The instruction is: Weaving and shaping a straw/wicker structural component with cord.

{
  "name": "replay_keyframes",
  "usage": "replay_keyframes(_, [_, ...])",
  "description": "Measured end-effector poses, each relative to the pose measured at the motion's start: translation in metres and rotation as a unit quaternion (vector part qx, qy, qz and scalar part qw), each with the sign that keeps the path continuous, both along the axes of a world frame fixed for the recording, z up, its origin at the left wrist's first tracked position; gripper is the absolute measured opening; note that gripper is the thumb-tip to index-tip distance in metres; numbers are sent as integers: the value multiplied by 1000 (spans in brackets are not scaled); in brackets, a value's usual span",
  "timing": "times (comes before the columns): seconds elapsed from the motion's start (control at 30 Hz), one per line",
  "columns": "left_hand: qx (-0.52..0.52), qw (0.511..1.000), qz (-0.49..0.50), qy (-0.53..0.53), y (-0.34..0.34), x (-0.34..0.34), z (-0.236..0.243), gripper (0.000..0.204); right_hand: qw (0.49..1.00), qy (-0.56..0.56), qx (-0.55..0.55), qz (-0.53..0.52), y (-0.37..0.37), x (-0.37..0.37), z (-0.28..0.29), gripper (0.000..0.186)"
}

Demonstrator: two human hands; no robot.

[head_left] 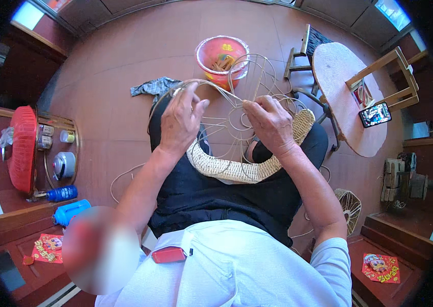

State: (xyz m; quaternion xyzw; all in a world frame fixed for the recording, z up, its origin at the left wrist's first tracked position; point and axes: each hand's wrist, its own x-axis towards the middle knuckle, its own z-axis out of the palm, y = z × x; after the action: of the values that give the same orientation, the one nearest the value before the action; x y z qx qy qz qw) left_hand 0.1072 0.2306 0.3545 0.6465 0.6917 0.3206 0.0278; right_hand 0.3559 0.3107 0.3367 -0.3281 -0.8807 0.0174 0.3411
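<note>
thin loops (pixel 237 106) bar the middle; left floor (pixel 93 123) open.

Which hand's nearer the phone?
Right. The right hand is left of the phone, well apart from it; the left hand is farther left, beyond the right hand.

The curved woven band (pixel 226 168) looks like rough, matt, plaited plant fibre, and the thin strands (pixel 215 87) by it look smooth and cane-like. Soft, matt cloth makes up the pale shirt (pixel 211 256) and the dark trousers (pixel 185 204), while the red tub (pixel 206 56) looks like smooth, glossy plastic. The kettle (pixel 64 165) has a shiny metal finish, the square frame (pixel 406 69) is plain wood, the phone (pixel 375 114) has a glossy screen, and the floor (pixel 98 110) appears smooth with a faint sheen.
</note>
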Motion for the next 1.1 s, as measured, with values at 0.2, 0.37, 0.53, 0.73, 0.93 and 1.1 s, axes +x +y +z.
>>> replay_keyframes(0.2, [-37, 907, -43, -418, 40, 24, 18, 54, 999, -32, 5, 1, 1, 2, -1, 18])
replay_keyframes(0.37, [-96, 849, -137, -501, 68, 37, 17, 38, 999, -46, -12, 4, -4, -3, 3, 23])
replay_keyframes(0.53, [2, 965, -26, -261, 31, 55, 6, 24, 997, -73, -28, -14, -4, -3, 5, 33])
replay_keyframes(0.73, [-53, 943, -10, -330, -2, 68, -17, 50, 995, -68, -63, -34, -3, -10, 5, 29])
replay_keyframes(0.93, [-122, 663, -74, -735, 15, 64, -21, 72, 997, -45, -55, -25, -3, -9, 3, 28])
replay_keyframes(1.1, [-167, 633, -61, -753, 27, 66, -25, 74, 996, -41, -82, -21, -3, -7, 1, 24])
